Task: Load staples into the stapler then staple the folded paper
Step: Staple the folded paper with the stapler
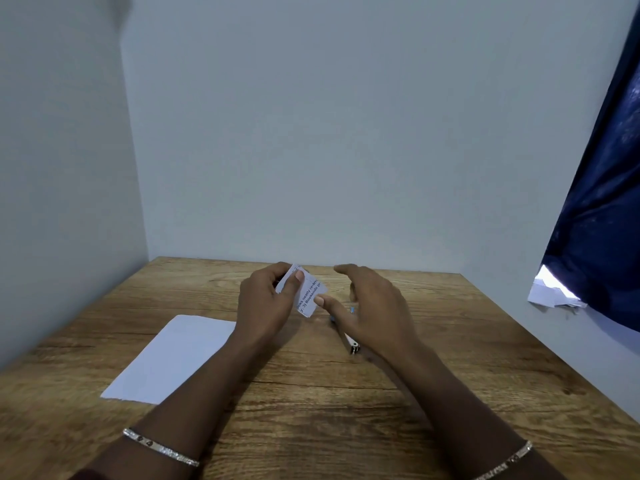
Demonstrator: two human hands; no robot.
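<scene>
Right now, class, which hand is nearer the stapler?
Right. The right hand hovers just over the stapler; the left hand holds the paper off to its left.

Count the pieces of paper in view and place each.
2. The folded printed paper is held in the left hand above the table; a plain white sheet lies flat on the table, further left. White shapes under the curtain could be more.

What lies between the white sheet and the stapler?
Between the white sheet and stapler, only bare table, with the left forearm above it, in the head view.
</scene>
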